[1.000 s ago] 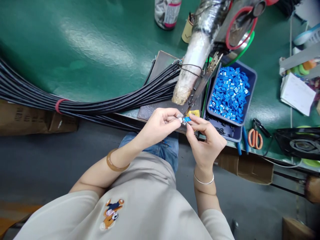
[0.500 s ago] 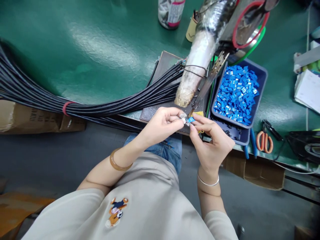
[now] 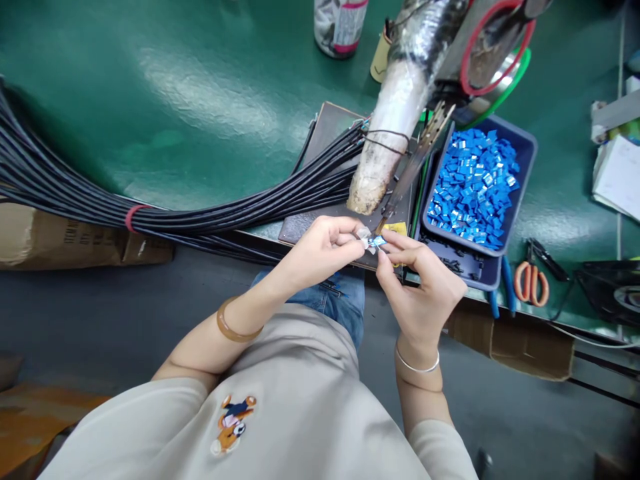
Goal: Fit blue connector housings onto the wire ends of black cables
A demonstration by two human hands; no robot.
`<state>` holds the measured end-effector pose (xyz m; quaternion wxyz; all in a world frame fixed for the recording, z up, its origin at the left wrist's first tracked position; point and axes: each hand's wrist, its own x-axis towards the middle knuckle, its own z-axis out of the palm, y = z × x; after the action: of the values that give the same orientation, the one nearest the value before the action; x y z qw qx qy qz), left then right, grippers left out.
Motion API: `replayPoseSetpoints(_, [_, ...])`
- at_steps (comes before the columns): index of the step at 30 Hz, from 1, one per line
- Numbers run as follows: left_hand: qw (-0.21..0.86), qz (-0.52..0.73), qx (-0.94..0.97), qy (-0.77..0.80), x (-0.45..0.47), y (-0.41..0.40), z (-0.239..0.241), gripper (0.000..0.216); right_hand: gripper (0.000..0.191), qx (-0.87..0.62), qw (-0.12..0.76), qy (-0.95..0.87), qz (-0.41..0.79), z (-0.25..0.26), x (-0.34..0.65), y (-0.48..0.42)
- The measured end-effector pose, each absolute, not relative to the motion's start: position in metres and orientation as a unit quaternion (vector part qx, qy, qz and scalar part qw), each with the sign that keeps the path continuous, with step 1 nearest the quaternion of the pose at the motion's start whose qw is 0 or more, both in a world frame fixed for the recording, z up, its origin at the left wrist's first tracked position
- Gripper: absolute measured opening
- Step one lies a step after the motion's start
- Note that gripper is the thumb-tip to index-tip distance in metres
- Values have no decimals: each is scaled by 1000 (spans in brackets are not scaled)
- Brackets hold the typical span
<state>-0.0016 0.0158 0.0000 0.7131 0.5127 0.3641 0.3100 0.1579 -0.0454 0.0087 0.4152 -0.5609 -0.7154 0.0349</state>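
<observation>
Green worktop (image 3: pixel 215 60), near edge. Left hand (image 3: pixel 325 250): thumb and fingers pinched on a small pale scrap (image 3: pixel 364 235), translucent; what it is I can't make out. Right hand (image 3: pixel 423 283): thumb and forefinger nip a little blue piece (image 3: pixel 377 241), which sits between the two sets of fingertips, one end close against the scrap.

Just beyond the blue piece, the tip of a slim, browned metal rod (image 3: pixel 413 170); contact, if any, unclear from where I stand. Beside the rod slants a white wrapped tube (image 3: pixel 393 100), its lower end scorched, over a dark board (image 3: pixel 327 127).

Thick bundle of black cables (image 3: pixel 215 217) sweeps in from the worker's left onto the board, red tie (image 3: pixel 131 219) around it. To the right, a grey-blue bin (image 3: pixel 525 177) heaped with blue plastic parts (image 3: pixel 473 187), overlapping a lower tray (image 3: pixel 480 279) holding black bits (image 3: pixel 453 265). Farther right: orange-handled tool (image 3: pixel 533 283).
</observation>
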Motion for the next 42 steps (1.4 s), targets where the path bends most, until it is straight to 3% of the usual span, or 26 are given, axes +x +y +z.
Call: replayPoseSetpoints(42, [686,325,533,372,-3,12,1,14,16,-546,423,-723,-19,5,156,-42])
